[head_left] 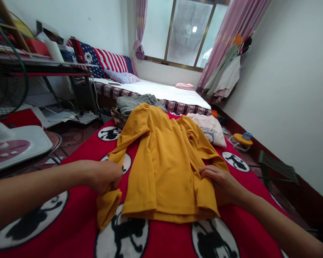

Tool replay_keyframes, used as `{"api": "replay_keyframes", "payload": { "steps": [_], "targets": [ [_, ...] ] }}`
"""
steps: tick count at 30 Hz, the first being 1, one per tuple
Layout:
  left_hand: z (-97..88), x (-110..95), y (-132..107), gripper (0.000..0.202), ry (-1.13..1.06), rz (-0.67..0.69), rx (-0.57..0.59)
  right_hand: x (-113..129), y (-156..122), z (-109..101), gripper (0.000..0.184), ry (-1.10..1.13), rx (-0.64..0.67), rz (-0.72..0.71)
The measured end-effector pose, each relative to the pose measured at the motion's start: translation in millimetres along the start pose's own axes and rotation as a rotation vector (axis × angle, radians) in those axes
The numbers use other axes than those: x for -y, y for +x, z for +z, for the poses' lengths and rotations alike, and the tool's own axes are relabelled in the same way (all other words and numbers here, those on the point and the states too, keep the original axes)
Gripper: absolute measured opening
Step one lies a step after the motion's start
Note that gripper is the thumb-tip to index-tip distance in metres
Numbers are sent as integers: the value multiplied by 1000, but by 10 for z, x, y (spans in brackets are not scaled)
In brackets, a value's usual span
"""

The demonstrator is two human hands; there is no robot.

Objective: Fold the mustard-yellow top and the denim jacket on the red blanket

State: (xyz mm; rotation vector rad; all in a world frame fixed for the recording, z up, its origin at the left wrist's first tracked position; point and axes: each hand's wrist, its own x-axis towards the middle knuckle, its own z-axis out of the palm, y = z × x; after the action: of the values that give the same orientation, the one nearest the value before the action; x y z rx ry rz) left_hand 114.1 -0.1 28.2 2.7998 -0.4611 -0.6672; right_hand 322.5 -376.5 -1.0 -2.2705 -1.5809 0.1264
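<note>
A red bedspread point(78, 225) printed with cartoon-mouse circles fills the view, and a mustard-yellow long-sleeved top point(164, 168) lies spread on it, straight ahead of me. My left hand point(103, 175), at 9 o'clock, has its fingers curled tight, gripping one sleeve near the cuff. My right hand point(220, 182), at 3 o'clock, rests flat on the other sleeve, fingers close together. Folded grey jeans point(138, 104) lie at 12 o'clock, a white printed shirt point(208, 129) at 1 o'clock.
</note>
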Motion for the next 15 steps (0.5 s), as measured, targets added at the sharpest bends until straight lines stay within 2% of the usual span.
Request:
{"api": "replay_keyframes", "payload": {
  "steps": [1, 3, 5, 7, 8, 10, 12, 15],
  "targets": [
    [-33, 39, -53, 22, -24, -20, 84, -18, -40, -9, 26, 17, -29, 14],
    [-94, 99, -95, 24, -51, -92, 49, -40, -102, -19, 25, 40, -58, 37],
    [-114, 114, -38, 33, -10, -111, -134, -37, -138, -23, 21, 48, -23, 63],
    [-76, 72, 103, 55, 86, -48, -345, -6, -143, -20, 26, 52, 26, 100],
    [-40, 34, 193, 68, 139, 11, -409, 16, -135, -17, 29, 52, 37, 118],
    [34, -62, 377, 78, 227, 145, -441, 55, -104, -7, 31, 56, 31, 129],
    [76, -157, 522, 66, 260, 255, -395, 66, -74, 5, 24, 76, 23, 95],
    [39, -251, 572, 28, 257, 259, -346, 23, -80, -16, 20, 153, 40, 73]
  ]
}}
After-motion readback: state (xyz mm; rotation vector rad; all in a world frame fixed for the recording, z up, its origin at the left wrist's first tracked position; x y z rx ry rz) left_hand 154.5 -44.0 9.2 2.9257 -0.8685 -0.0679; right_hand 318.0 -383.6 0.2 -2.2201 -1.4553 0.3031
